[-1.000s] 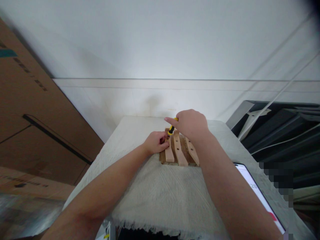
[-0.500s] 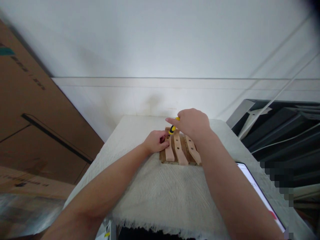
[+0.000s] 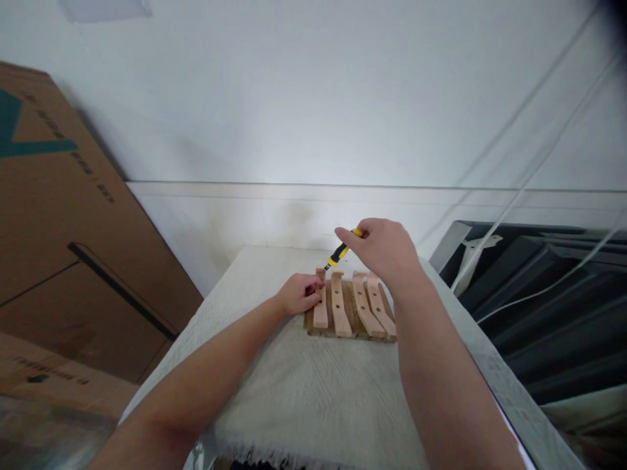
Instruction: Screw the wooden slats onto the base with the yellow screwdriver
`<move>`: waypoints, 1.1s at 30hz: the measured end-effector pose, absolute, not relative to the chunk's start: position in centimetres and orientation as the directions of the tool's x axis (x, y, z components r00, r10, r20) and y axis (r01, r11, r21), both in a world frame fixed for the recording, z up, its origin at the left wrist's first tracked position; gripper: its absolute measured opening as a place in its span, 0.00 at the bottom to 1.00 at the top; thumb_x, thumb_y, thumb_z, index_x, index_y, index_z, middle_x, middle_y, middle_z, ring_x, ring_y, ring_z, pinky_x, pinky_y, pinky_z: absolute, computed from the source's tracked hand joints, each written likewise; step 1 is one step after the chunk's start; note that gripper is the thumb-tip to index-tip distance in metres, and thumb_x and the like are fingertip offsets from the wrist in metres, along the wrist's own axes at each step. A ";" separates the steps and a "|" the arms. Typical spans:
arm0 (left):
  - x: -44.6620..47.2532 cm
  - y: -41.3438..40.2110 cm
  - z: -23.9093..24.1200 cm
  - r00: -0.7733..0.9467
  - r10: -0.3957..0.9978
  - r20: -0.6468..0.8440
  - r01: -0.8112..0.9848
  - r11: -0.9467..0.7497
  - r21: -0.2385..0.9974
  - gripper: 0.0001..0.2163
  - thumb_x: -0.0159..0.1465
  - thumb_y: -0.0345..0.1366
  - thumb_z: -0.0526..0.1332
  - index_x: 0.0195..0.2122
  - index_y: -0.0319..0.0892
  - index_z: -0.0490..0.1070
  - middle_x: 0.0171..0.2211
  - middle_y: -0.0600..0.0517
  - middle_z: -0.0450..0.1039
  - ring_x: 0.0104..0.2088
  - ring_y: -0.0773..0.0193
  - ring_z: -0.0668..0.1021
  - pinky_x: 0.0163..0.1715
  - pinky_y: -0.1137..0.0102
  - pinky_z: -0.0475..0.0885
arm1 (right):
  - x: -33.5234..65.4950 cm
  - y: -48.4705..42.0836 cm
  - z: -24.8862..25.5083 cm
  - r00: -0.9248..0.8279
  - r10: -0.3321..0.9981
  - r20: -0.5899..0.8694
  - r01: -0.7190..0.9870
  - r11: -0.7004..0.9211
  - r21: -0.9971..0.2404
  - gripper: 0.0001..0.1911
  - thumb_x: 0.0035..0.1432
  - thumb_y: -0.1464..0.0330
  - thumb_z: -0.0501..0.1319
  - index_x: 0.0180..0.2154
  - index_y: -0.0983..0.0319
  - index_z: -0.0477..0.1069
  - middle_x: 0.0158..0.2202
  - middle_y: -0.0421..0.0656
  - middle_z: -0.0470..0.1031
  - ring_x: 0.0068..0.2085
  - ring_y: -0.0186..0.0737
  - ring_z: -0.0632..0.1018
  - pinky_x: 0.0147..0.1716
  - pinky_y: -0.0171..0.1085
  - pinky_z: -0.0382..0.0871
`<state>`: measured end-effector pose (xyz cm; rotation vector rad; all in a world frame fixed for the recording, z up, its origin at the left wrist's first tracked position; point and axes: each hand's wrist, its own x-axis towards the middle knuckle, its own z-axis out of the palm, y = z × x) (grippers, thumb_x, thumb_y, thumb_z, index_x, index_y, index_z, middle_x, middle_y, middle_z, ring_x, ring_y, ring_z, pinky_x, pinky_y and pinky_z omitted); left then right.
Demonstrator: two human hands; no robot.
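My right hand (image 3: pixel 389 251) is closed round a yellow and black screwdriver (image 3: pixel 339 252). The tool slants down to the left, its tip close to the far end of the leftmost wooden piece; whether they touch I cannot tell. My left hand (image 3: pixel 298 294) pinches that leftmost piece (image 3: pixel 321 316) from the left side, with fingers and thumb near its holes. Beside it, several similar pale wooden pieces with holes, such as the second one (image 3: pixel 339 313), lie in a row on a brown wooden board (image 3: pixel 353 333). My right forearm passes close to the board's right edge.
A pale woven cloth (image 3: pixel 294 385) with a fringed front edge covers the table. Behind it is a white wall (image 3: pixel 294 117). A large cardboard box (image 3: pixel 59 228) stands at left; dark panels (image 3: pixel 548 294) and a white cable (image 3: pixel 543 284) are at right. A phone's edge shows beside my right forearm.
The screwdriver now leans more, its handle farther right, and its tip has lifted away from the holes. My left hand stays at the leftmost piece. The view has shifted, exposing more of the row.
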<state>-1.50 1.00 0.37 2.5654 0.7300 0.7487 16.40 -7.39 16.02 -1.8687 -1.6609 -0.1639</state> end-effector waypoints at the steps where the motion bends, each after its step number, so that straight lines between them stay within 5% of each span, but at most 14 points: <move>1: -1.5 1.0 0.4 0.731 0.562 0.387 0.376 -0.805 0.459 0.11 0.54 0.35 0.56 0.37 0.38 0.72 0.20 0.57 0.64 0.22 0.70 0.66 0.26 0.75 0.59 | 16.5 -7.2 15.9 0.203 0.855 0.478 0.928 -0.012 -0.373 0.23 0.53 0.49 0.54 0.18 0.59 0.65 0.18 0.42 0.66 0.22 0.37 0.65 0.21 0.37 0.51; 12: -1.4 0.7 0.6 0.773 0.507 0.382 0.358 -0.845 0.397 0.10 0.56 0.35 0.55 0.36 0.39 0.72 0.27 0.52 0.71 0.28 0.67 0.71 0.32 0.73 0.64 | 17.0 -6.4 15.2 0.157 0.883 0.442 0.930 0.018 -0.367 0.22 0.53 0.48 0.54 0.20 0.58 0.65 0.20 0.41 0.68 0.23 0.37 0.66 0.22 0.36 0.52; 16: -1.5 0.9 1.6 0.688 0.611 0.392 0.360 -0.756 0.546 0.11 0.54 0.32 0.54 0.34 0.39 0.73 0.25 0.53 0.71 0.27 0.68 0.71 0.31 0.73 0.64 | 16.8 -6.5 15.4 0.142 0.882 0.450 0.932 0.034 -0.361 0.20 0.54 0.51 0.55 0.21 0.59 0.66 0.21 0.41 0.69 0.24 0.37 0.67 0.23 0.36 0.52; 21: -2.7 1.6 6.8 0.193 0.908 0.372 0.130 -0.399 0.908 0.07 0.50 0.30 0.52 0.26 0.39 0.69 0.14 0.59 0.56 0.16 0.73 0.59 0.17 0.76 0.53 | 16.8 -6.8 15.6 0.122 0.836 0.536 0.901 0.134 -0.413 0.14 0.55 0.55 0.57 0.29 0.59 0.71 0.26 0.42 0.73 0.28 0.38 0.70 0.27 0.36 0.57; 25: -4.3 0.6 11.0 0.109 0.922 0.370 -0.094 -0.361 0.928 0.05 0.49 0.30 0.53 0.25 0.40 0.67 0.14 0.59 0.52 0.14 0.76 0.54 0.15 0.76 0.46 | 16.6 -7.3 15.7 0.088 0.771 0.631 0.869 0.251 -0.427 0.12 0.55 0.57 0.59 0.35 0.59 0.71 0.31 0.41 0.74 0.28 0.37 0.72 0.29 0.36 0.60; 33: -6.3 -2.5 10.4 0.046 0.923 0.381 -0.146 -0.371 0.917 0.04 0.49 0.30 0.54 0.25 0.40 0.67 0.13 0.59 0.53 0.15 0.76 0.55 0.15 0.76 0.48 | 13.3 -9.8 16.2 0.037 0.709 0.704 0.824 0.377 -0.423 0.13 0.54 0.58 0.60 0.37 0.60 0.70 0.30 0.42 0.75 0.29 0.38 0.74 0.31 0.37 0.64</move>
